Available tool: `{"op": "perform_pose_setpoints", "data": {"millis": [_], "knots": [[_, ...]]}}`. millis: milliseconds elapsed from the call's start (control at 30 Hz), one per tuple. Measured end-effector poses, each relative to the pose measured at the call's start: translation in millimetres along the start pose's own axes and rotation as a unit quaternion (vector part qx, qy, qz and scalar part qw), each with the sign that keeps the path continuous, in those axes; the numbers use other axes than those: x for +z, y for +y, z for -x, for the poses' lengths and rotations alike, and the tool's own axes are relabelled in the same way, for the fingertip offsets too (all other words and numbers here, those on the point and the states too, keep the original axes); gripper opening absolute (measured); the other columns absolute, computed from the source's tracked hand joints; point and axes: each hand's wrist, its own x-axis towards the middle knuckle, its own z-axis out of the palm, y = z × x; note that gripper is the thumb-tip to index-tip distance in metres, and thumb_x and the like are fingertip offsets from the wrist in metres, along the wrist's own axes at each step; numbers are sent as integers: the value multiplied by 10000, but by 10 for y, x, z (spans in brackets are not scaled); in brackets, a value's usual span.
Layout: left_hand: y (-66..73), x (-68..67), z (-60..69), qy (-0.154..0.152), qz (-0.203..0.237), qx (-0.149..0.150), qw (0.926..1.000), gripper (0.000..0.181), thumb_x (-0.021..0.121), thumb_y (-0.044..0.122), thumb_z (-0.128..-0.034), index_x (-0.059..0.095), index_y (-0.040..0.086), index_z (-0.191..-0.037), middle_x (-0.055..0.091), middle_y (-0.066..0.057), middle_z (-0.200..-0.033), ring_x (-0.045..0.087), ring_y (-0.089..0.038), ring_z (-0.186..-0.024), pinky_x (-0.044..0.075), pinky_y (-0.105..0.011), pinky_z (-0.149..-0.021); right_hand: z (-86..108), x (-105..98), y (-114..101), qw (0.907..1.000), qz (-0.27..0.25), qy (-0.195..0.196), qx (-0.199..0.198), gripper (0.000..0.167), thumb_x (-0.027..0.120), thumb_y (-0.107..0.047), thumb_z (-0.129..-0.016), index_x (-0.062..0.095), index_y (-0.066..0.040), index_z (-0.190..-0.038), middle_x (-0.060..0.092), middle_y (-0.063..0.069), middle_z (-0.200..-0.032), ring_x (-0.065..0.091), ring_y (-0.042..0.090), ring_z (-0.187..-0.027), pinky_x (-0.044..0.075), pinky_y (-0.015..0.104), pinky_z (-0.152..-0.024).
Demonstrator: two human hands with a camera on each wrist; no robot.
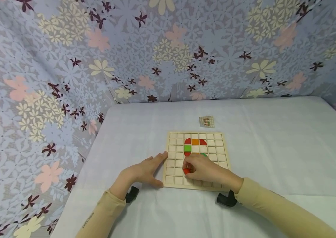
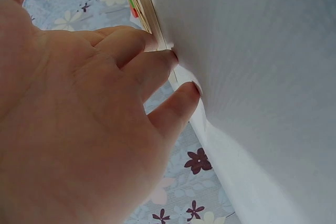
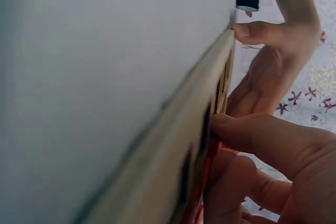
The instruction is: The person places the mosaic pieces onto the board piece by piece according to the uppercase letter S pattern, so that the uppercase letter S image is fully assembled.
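Note:
A square wooden grid board lies on the white-covered table. In its cells sit a red rounded piece, an orange square, a second red rounded piece and a green square. Below these, another red piece and a green piece show beside the right hand. My right hand pinches a red piece between thumb and fingers, low over the board; its exact shape is hidden. Fingers spread, my left hand touches the board's left edge.
Behind the board lies a small pattern card with a coloured figure on a grid. Black wrist devices are worn under both forearms. A floral cloth hangs behind and left of the table.

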Motion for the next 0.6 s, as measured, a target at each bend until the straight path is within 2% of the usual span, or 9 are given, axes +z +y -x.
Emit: {"op": "perform_pose_setpoints", "data": {"millis": [233,600], "knots": [[28,-23,29,-31,-72,-97,9999,1052,775,332,-769,79,129,-1531,127,-75,-1562,138,-202,-1413,152,-369,-1140,8,25,-10,9998,45,121,169,159,757,-199,-788,614,-164,-847,526,-75,-751,464,102,-717,408,278,-668],[7,-12,11,-29,-108,10,9999,1047,770,333,-772,81,112,-1529,115,-71,-1565,127,-188,-1415,137,-358,-1143,26,18,12,9994,139,175,250,167,776,-191,-779,621,-152,-830,521,-74,-763,462,103,-730,413,271,-659]]}}
